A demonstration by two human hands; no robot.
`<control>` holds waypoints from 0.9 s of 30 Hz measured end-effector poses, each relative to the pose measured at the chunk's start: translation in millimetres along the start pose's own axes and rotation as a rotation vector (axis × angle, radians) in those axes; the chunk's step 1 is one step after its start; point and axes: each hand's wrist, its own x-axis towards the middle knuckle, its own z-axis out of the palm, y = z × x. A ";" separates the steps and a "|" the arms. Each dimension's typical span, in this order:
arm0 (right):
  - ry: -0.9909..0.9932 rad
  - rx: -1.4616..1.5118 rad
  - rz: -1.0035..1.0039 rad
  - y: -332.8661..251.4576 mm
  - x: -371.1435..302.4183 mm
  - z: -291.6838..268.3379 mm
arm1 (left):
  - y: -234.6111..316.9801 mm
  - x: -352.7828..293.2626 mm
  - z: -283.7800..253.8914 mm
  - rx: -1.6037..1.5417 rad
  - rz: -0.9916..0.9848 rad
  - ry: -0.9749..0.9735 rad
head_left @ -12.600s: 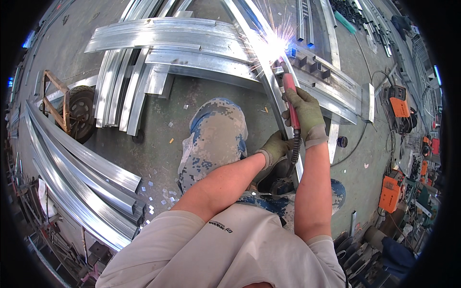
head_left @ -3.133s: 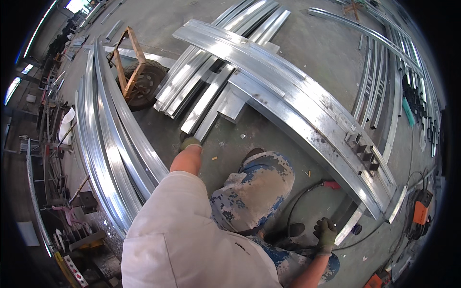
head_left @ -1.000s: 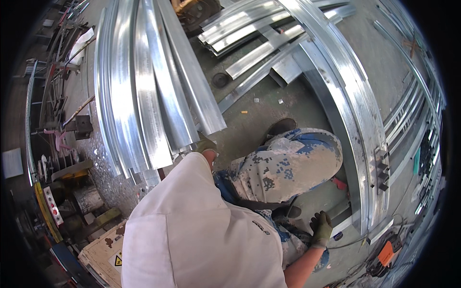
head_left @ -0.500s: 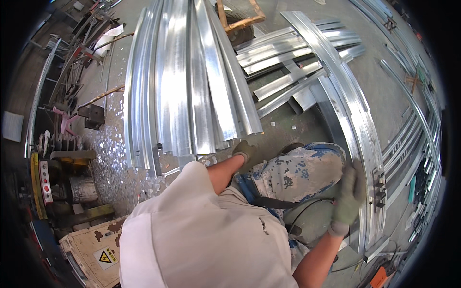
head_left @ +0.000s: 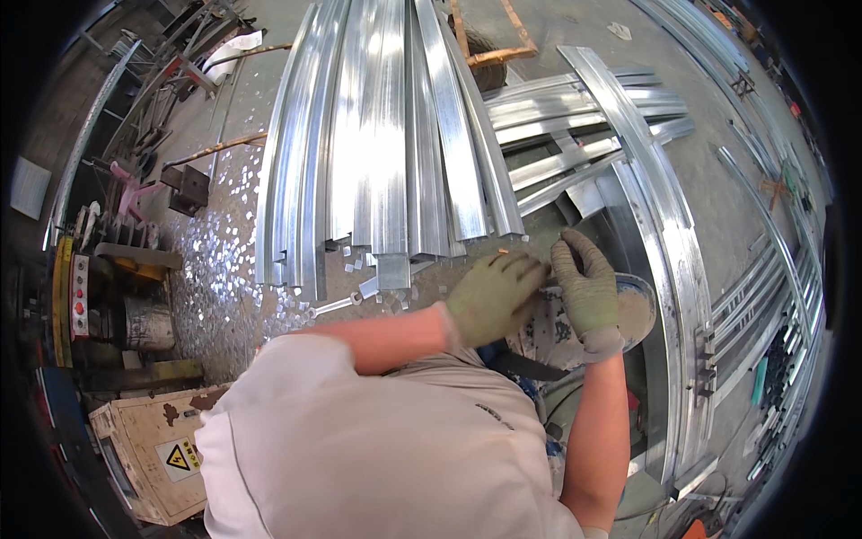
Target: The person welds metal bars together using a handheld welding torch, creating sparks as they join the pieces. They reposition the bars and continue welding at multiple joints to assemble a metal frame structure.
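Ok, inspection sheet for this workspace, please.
Surface: grey workshop floor, littered toward the left.
Job's things: long shiny silver metal channels, stacked side by side ahead.
Clutter: small pale square scraps scattered mostly left of the channels; silver metal wrench near the channels' ends.
Hands: olive-green-gloved left hand beside right hand, gloved alike; contact and anything held unclear.
Cables: thin dark cable along the floor, lower right.
Surroundings: chipped cream box with yellow triangular warning sign, lower left.

Raised the left hand (head_left: 496, 298) from near the metal profiles (head_left: 388, 216), drew the right hand (head_left: 589, 295) from beside the long beam (head_left: 684, 301), both now close together over the camouflage knee (head_left: 639, 310). Let go of the red torch (head_left: 634, 401) since welding. Turned leftward, bringing the beige box (head_left: 144, 440) into view.
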 end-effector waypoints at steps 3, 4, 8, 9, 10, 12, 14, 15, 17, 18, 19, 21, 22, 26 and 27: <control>0.014 -0.042 -0.048 17.4 17.5 1.7 | -2.8 -26.6 -58.3 0.297 0.166 0.037; 0.013 -0.029 -0.035 14.0 21.4 6.4 | -7.8 -36.3 -76.3 0.399 0.136 -0.006; 0.019 -0.057 -0.022 25.6 45.0 24.0 | -48.0 -52.6 -87.6 0.590 0.102 -0.027; 0.015 -0.079 -0.030 38.7 56.4 31.6 | -52.2 -54.0 -85.0 0.624 0.138 -0.032; -0.022 -0.160 0.008 51.4 67.5 38.9 | -57.8 -54.7 -83.4 0.659 0.171 -0.035; -0.063 -0.101 0.046 66.7 76.6 61.9 | -65.5 -57.4 -85.4 0.707 0.219 -0.025; -0.123 -0.114 0.131 76.0 87.3 79.1 | -80.4 -58.5 -87.5 0.712 0.283 -0.010; -0.116 -0.043 0.173 73.0 86.9 85.4 | -92.8 -56.2 -88.8 0.693 0.322 0.005; -0.108 0.100 0.260 67.8 83.5 99.9 | -109.7 -52.6 -92.7 0.669 0.364 0.032; -0.181 0.156 0.272 50.5 76.6 96.5 | -115.6 -51.3 -95.7 0.664 0.373 0.042; -0.198 0.124 0.257 46.9 76.6 99.7 | -121.2 -50.0 -99.5 0.659 0.383 0.051; -0.216 0.070 0.233 36.5 73.2 105.4 | -128.5 -44.6 -110.6 0.678 0.415 -0.003; -0.154 0.047 0.260 27.1 68.9 108.9 | -133.6 -42.8 -114.0 0.682 0.442 -0.010; -0.190 0.240 0.309 14.1 68.8 99.9 | -139.7 -31.9 -119.8 0.612 0.462 -0.064; -0.208 0.203 0.299 17.9 74.4 95.1 | -139.1 -29.4 -119.4 0.612 0.452 -0.071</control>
